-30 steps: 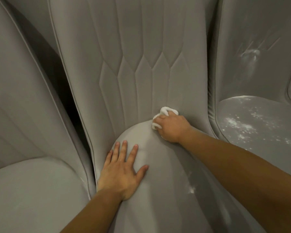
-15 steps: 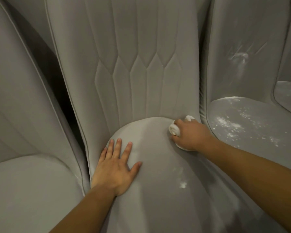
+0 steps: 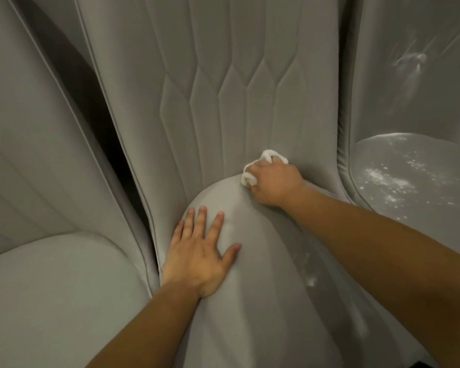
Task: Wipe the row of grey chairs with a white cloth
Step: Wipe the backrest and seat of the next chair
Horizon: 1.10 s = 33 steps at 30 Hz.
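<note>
Right hand (image 3: 274, 181): fingers curled tight round a balled-up white cloth (image 3: 250, 178), knuckles up. The cloth pokes out above and to the left of the fist. It's pressed into the crease of the middle chair (image 3: 250, 314), where the seat meets the backrest (image 3: 223, 88), right of centre.

Left hand (image 3: 197, 256): flat, palm down on the same seat near its left edge. Fingers (image 3: 201, 221) straight and slightly spread, thumb out to the right, holding nothing. Well apart from the cloth.

Middle chair: grey upholstery. The backrest is stitched in vertical channels that end in pointed, hexagon-like shapes low down. A few white flecks (image 3: 310, 280) sit on the right side of the seat, just beside the right forearm as seen from the head camera.

Right chair (image 3: 383, 107): same grey. Its seat is scattered with white specks (image 3: 388, 179), densest around the middle. A pale smear (image 3: 412, 61) with streaks fanning off it sits high on its backrest.

Left chair (image 3: 51, 301): grey, plain seat, faint stitch lines on the back. A dark gap (image 3: 104, 115) runs between it and the middle chair.

Both forearms are bare and come in from the bottom edge.
</note>
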### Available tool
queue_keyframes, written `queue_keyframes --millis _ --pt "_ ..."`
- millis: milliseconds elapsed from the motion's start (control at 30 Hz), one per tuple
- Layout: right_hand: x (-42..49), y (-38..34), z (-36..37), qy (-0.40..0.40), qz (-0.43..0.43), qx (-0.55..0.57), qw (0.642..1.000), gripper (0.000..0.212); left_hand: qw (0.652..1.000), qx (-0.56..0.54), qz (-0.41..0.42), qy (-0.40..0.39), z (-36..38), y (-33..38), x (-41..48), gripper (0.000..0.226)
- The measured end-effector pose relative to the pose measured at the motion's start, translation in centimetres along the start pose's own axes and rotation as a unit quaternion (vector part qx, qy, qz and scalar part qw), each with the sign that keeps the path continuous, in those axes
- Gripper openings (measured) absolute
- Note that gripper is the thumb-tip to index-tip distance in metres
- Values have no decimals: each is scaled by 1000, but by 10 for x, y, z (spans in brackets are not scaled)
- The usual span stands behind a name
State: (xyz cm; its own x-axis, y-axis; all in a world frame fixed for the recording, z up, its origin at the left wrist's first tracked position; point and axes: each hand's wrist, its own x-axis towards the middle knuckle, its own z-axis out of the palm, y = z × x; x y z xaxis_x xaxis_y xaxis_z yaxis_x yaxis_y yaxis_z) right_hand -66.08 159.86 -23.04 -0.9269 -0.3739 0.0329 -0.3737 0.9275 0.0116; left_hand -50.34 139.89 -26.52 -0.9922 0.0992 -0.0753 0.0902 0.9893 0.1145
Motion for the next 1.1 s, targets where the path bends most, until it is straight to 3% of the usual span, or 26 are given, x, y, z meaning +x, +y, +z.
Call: queue_keyframes --millis 367,467,567,667,733,900,1000,1100 --pt "-89 63 -25 -34 154 55 986 36 1000 12 2 11 4 1 1 85" --pt "-115 56 -40 30 186 143 972 33 1000 15 1 11 4 2 0 87" --pt "-143 18 -53 67 129 166 975 34 1000 15 -1 8 3 3 0 87" --pt "-184 -24 -35 62 -8 98 993 37 1000 14 0 6 2 2 -1 86" --pt "-205 -27 -16 73 -47 45 995 42 1000 13 0 4 2 1 -1 87" --pt "-199 33 5 57 48 -19 997 48 1000 15 3 1 2 2 -1 87" --pt "-187 56 -8 42 114 23 992 42 1000 16 2 1 1 2 -1 87" --pt "-193 29 -19 114 65 55 990 39 1000 22 2 5 1 3 -1 87"
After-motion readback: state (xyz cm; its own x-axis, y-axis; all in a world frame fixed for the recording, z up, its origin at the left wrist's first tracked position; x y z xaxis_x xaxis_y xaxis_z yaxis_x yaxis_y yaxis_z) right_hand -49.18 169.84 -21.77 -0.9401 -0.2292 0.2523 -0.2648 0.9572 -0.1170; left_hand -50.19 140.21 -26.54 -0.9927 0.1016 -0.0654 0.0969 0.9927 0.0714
